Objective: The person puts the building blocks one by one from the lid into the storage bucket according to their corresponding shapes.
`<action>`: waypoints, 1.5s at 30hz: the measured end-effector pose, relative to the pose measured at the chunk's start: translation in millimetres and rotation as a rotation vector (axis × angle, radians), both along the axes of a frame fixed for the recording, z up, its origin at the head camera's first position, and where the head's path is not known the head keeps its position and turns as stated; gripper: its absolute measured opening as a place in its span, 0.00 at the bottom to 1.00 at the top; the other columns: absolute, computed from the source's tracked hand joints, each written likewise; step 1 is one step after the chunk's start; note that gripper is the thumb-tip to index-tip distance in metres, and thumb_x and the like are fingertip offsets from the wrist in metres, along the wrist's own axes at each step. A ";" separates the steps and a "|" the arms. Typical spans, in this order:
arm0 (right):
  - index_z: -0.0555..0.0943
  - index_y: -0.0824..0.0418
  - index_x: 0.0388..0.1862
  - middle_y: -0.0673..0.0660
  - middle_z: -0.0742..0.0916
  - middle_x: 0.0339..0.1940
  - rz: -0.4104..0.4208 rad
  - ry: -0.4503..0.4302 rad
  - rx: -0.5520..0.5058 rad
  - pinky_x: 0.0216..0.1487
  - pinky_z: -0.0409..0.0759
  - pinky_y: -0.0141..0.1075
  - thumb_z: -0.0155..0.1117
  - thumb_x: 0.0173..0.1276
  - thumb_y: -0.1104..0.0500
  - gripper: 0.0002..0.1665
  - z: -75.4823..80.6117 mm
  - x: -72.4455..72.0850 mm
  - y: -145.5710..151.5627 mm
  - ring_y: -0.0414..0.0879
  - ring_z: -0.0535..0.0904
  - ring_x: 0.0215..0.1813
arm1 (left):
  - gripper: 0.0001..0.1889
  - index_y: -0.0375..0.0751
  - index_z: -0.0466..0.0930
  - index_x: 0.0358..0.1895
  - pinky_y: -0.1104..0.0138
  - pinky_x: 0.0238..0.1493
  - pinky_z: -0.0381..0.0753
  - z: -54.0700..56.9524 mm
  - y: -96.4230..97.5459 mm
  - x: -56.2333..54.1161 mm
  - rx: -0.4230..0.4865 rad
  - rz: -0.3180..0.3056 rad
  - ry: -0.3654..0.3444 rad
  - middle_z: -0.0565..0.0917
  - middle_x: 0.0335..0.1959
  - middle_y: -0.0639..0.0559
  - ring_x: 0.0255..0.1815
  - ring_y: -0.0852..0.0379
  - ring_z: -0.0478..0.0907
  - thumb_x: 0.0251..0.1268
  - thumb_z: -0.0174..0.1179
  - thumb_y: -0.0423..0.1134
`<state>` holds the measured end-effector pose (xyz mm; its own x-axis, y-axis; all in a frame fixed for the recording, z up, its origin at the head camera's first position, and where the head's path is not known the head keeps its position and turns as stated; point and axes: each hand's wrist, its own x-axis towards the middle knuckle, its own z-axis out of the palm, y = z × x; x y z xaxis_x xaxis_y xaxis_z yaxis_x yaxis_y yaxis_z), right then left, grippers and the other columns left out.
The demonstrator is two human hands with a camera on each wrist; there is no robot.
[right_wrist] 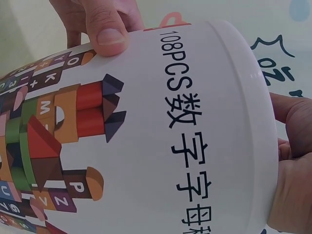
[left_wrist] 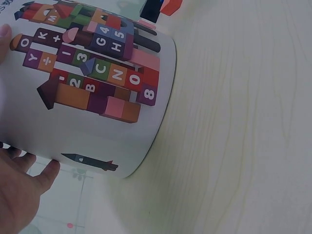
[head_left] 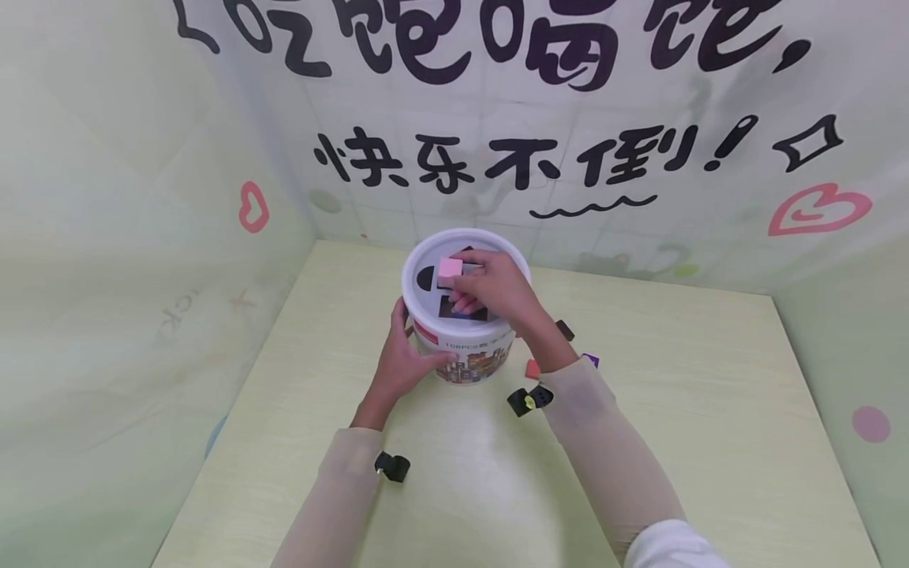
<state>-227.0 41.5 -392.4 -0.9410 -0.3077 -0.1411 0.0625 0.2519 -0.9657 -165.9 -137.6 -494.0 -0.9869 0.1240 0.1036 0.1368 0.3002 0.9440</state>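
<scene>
A white bucket [head_left: 465,364] with printed block pictures stands upright on the table, its lid [head_left: 415,267] cut with dark shaped holes. My left hand [head_left: 401,359] grips the bucket's left side, thumb on the front, fingers round the side; the left wrist view shows this hand [left_wrist: 19,195] against the printed wall. Above the lid my right hand [head_left: 497,288] pinches a pink cube block [head_left: 450,270] between thumb and forefinger. Whether the block touches the lid I cannot tell. In the right wrist view the bucket's rim hides part of the right hand [right_wrist: 297,165] and the block.
Right of the bucket, partly behind my right forearm, lie a black block [head_left: 564,330], a red block [head_left: 533,368] and a purple block [head_left: 591,360]. Printed fabric walls [head_left: 454,213] rise behind the table [head_left: 710,410] and at both sides.
</scene>
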 end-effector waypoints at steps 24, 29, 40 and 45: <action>0.78 0.63 0.57 0.61 0.87 0.25 0.016 0.005 0.026 0.28 0.88 0.40 0.69 0.64 0.61 0.23 1.4 0.1 -2.8 0.47 0.84 0.23 | 0.60 0.45 0.39 0.78 0.50 0.74 0.61 6.4 1.0 5.0 -0.010 0.001 -0.007 0.53 0.77 0.47 0.78 0.49 0.49 0.47 0.77 0.39; 0.78 0.63 0.59 0.61 0.87 0.25 0.017 0.008 0.044 0.29 0.88 0.39 0.69 0.64 0.62 0.24 1.4 0.4 -3.1 0.47 0.84 0.23 | 0.60 0.45 0.39 0.77 0.50 0.74 0.61 6.8 0.8 5.0 -0.006 0.000 -0.003 0.54 0.77 0.47 0.78 0.49 0.50 0.48 0.76 0.40; 0.77 0.63 0.59 0.61 0.87 0.26 0.035 0.002 0.047 0.29 0.88 0.41 0.68 0.65 0.61 0.24 2.3 -1.0 -3.7 0.48 0.85 0.24 | 0.60 0.46 0.39 0.78 0.47 0.74 0.60 5.7 -0.4 3.4 0.003 -0.007 0.007 0.53 0.77 0.48 0.78 0.49 0.49 0.48 0.76 0.40; 0.76 0.62 0.59 0.61 0.87 0.26 0.051 -0.009 0.077 0.30 0.88 0.41 0.67 0.66 0.61 0.23 1.3 -2.9 -3.7 0.49 0.85 0.25 | 0.60 0.50 0.39 0.78 0.49 0.74 0.60 -3.5 -1.0 -0.9 0.010 -0.005 -0.002 0.53 0.77 0.51 0.78 0.51 0.48 0.47 0.77 0.41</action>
